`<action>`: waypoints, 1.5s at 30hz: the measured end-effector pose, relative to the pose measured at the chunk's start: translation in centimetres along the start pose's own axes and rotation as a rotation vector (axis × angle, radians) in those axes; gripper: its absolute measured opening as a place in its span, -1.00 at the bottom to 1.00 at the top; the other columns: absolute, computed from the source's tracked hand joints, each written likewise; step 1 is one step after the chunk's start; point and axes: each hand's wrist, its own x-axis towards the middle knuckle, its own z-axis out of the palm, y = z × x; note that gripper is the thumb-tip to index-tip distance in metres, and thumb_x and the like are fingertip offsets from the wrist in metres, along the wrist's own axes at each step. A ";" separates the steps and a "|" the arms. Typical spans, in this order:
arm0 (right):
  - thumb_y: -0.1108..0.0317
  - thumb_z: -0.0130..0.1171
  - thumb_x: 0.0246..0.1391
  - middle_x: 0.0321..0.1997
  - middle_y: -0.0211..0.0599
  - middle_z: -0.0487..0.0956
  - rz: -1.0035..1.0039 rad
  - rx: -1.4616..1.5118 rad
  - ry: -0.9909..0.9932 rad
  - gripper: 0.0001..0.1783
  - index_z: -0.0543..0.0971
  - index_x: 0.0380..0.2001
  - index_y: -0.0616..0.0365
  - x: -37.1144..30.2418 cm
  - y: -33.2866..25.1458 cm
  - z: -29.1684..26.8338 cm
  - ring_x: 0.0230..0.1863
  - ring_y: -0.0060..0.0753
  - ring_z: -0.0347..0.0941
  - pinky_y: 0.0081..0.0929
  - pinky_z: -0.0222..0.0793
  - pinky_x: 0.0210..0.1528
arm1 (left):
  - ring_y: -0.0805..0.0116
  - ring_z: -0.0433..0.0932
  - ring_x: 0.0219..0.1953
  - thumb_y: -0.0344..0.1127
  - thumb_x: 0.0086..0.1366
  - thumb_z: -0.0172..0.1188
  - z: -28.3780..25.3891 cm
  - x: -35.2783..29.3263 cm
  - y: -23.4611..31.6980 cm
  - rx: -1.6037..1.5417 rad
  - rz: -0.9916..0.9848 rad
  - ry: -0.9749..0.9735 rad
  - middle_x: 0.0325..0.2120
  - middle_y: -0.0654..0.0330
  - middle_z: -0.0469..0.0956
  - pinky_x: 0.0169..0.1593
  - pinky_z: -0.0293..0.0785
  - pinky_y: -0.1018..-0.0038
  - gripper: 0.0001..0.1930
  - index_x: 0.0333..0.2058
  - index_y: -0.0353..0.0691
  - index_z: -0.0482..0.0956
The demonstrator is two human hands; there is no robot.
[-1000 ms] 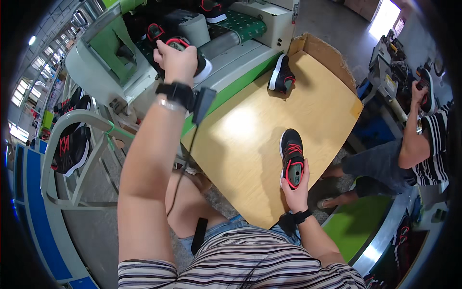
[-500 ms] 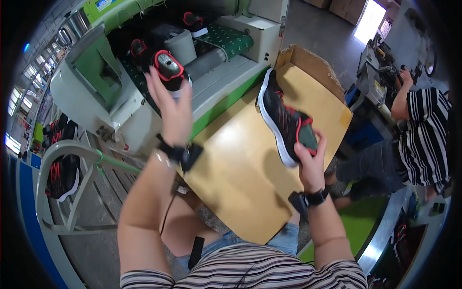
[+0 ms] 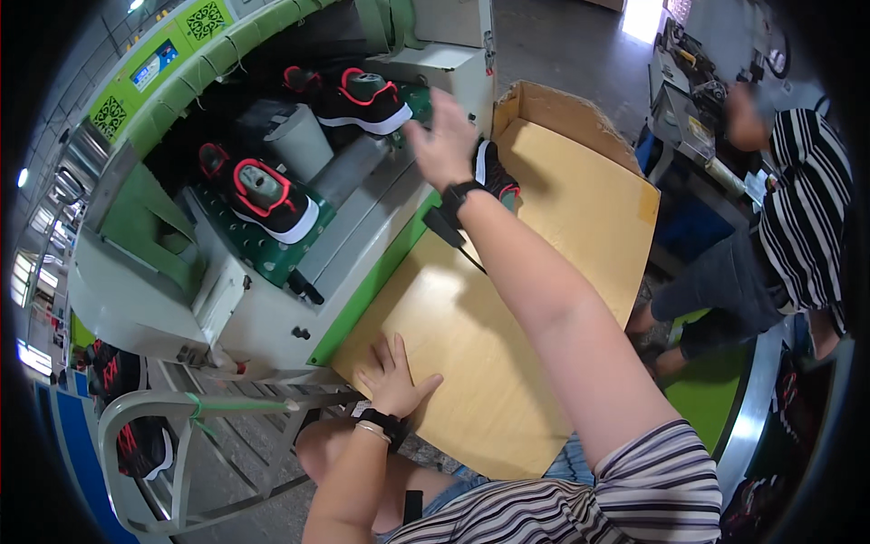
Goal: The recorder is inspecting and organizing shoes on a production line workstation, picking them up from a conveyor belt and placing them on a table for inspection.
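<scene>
Both are empty: left hand [image 3: 396,385] by the board's [image 3: 580,236] left corner, right hand [image 3: 444,143] seemingly mid-reach beside a shoe [image 3: 361,109]. Gripping needs curled fingers.

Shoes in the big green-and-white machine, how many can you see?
4: a front left shoe, a back left shoe, a front right shoe and a back right shoe. More may be hidden in the dark inside.

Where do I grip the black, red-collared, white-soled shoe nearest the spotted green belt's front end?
I'd grip the shoe by its heel, across both sides, coming from the pale wooden table: it sits sole-down, heel seemingly facing that way, and a grey insert fills its opening.
</scene>
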 end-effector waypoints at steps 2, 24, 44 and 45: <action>-0.19 0.22 0.06 0.29 0.05 0.33 0.251 -0.276 0.141 -0.13 0.27 0.32 0.03 -3.8 5.4 -2.1 0.34 0.15 0.19 0.16 0.02 0.35 | -0.30 -0.54 0.50 0.45 0.08 0.24 0.0 0.1 0.2 -0.009 0.011 -0.001 0.49 -0.21 -0.48 0.31 -0.50 -0.48 0.30 0.49 -0.18 -0.32; 0.17 0.29 0.09 0.45 0.15 0.20 -0.128 -0.025 -1.212 -0.29 0.37 0.27 0.21 -36.2 -8.0 -26.8 0.46 0.22 0.10 0.11 0.00 0.46 | -0.16 0.06 0.43 -0.09 0.12 0.49 1.8 -0.4 4.0 -0.756 0.388 0.539 0.37 -0.29 0.01 0.43 0.09 0.17 0.21 0.44 -0.38 -0.25; 0.32 0.60 -0.30 0.40 0.11 0.31 0.056 -0.055 -0.779 -0.03 0.36 0.24 0.18 -16.4 4.0 -16.9 0.46 0.15 0.13 -0.19 0.13 0.44 | 0.06 0.25 0.30 -0.50 0.10 0.12 2.9 -6.5 2.1 -0.972 0.327 0.411 0.25 -0.08 0.18 0.38 0.14 0.27 -0.14 0.39 -0.28 -0.02; 0.32 0.60 -0.31 0.30 0.09 0.39 0.147 -0.049 -0.838 -0.07 0.38 0.20 0.19 -15.9 4.1 -17.1 0.39 0.11 0.22 -0.20 0.20 0.37 | 0.07 0.25 0.29 -0.50 0.09 0.13 2.9 -6.5 2.2 -0.968 0.346 0.411 0.25 -0.08 0.18 0.38 0.15 0.27 -0.13 0.39 -0.28 -0.02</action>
